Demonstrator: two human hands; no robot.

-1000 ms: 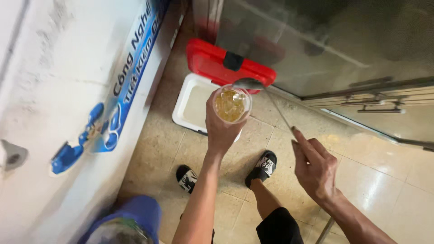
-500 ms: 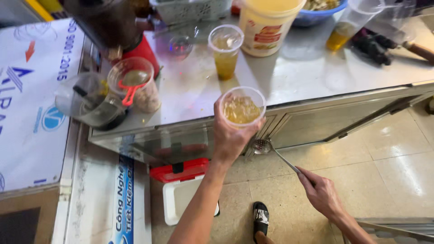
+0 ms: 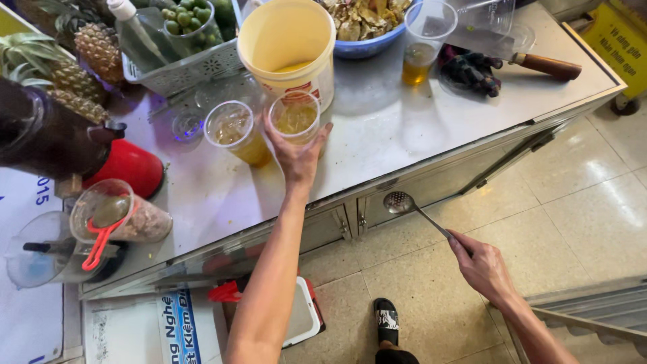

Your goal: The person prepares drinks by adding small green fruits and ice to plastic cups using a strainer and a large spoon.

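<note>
My left hand (image 3: 296,156) grips a clear plastic cup (image 3: 294,118) of yellowish drink with ice, held at the steel counter (image 3: 404,128) beside a second filled cup (image 3: 234,131). A big yellow bucket (image 3: 288,42) of yellow liquid stands right behind them. My right hand (image 3: 482,266) hangs lower, in front of the counter, holding a long-handled slotted metal scoop (image 3: 399,202) with its bowl pointing up toward the counter front.
On the counter: a third cup (image 3: 423,40) with a little drink, dark gloves (image 3: 472,71), a wooden-handled knife (image 3: 544,65), a blue bowl (image 3: 367,34), a basket with limes (image 3: 182,40), pineapples (image 3: 60,54), a dark blender with red base (image 3: 74,145). A red-and-white cooler (image 3: 300,317) sits on the floor.
My view swung up from the floor to the counter. My left hand carried the filled cup from above the cooler up to the counter beside the other cup. The scoop stayed low.
</note>
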